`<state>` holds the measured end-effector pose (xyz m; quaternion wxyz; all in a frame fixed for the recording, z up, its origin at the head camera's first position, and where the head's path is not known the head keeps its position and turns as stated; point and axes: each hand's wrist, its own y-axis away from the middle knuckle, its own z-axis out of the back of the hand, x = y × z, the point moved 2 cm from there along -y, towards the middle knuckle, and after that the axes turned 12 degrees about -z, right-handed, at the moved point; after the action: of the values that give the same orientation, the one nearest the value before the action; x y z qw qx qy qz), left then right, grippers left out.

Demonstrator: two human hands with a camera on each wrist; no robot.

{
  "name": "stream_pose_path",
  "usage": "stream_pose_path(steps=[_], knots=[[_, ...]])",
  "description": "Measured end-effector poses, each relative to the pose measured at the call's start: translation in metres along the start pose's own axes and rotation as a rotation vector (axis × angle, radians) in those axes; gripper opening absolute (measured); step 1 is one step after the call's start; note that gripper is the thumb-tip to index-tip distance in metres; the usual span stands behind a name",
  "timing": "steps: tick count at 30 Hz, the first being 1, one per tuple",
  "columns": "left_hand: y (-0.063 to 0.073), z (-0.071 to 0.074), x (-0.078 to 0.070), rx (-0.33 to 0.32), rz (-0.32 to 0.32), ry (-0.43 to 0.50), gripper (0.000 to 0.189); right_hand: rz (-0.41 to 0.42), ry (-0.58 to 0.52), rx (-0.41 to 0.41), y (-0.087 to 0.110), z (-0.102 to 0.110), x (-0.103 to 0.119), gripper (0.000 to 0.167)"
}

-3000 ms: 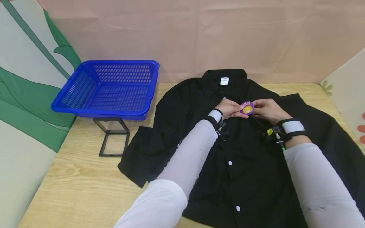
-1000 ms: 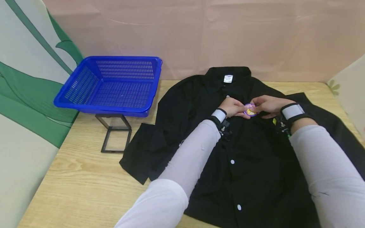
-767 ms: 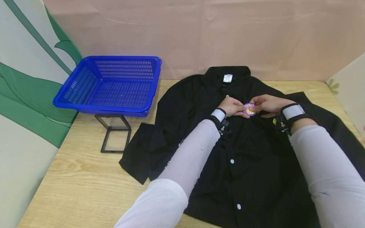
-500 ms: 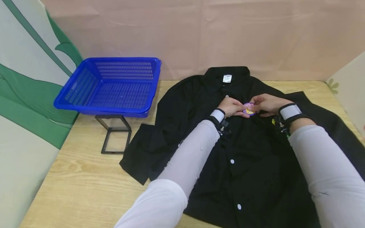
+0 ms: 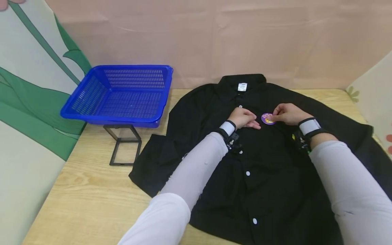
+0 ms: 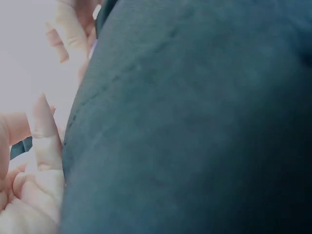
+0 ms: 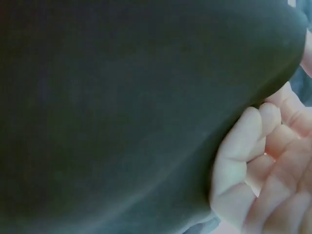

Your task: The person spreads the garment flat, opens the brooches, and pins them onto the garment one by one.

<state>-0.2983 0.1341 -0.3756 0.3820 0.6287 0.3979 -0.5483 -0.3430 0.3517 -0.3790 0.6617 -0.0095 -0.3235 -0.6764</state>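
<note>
A black button-up shirt (image 5: pixel 275 177) lies spread on the table. On its chest is a round purple button badge (image 5: pixel 267 118) with a yellow and pink picture. My right hand (image 5: pixel 288 114) pinches the badge at its right edge, thumb over its face. In the right wrist view the curled fingers (image 7: pixel 234 156) lie against the black cloth. My left hand (image 5: pixel 243 118) rests on the shirt just left of the badge, apart from it and holding nothing. In the left wrist view its fingers (image 6: pixel 46 141) lie loosely extended beside the cloth. The badge's back is hidden.
A blue plastic basket (image 5: pixel 116 120) sits at the back left on a black metal frame stand (image 5: pixel 125 164). Wooden table surface (image 5: pixel 82 197) shows at the left and front. A pink backdrop (image 5: pixel 196 41) stands behind.
My left hand has let go of the badge and drawn a little to the left. My right hand stays at the badge's right side. The shirt's right sleeve has shifted outward.
</note>
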Motion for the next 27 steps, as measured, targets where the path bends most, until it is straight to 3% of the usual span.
stream_pose_path(steps=[4,8,10,12,15,17,22,27], knots=[[-0.011,0.006,0.012,0.005,-0.014,-0.269,0.022,0.010,0.058,-0.040,0.000,0.001,-0.004,0.045],[-0.018,0.014,0.012,0.091,-0.104,-0.866,0.032,0.027,0.201,-0.157,0.002,0.004,-0.020,0.048],[-0.019,0.018,0.009,0.161,-0.089,-1.143,0.052,0.018,0.266,-0.149,0.002,0.004,-0.029,0.059],[-0.018,0.021,0.008,0.273,-0.028,-1.310,0.076,-0.009,0.289,-0.077,0.002,0.004,-0.035,0.072],[-0.017,0.026,0.010,0.379,0.073,-1.375,0.104,-0.049,0.286,0.013,0.003,0.008,-0.042,0.085],[-0.016,0.029,0.010,0.409,0.113,-1.388,0.113,-0.077,0.260,0.043,0.003,0.011,-0.046,0.087],[-0.013,0.033,0.009,0.414,0.172,-1.390,0.123,-0.097,0.247,0.053,0.000,0.022,-0.053,0.090],[-0.001,0.031,0.001,0.419,0.183,-1.457,0.127,-0.106,0.257,0.043,-0.004,0.027,-0.057,0.090]])
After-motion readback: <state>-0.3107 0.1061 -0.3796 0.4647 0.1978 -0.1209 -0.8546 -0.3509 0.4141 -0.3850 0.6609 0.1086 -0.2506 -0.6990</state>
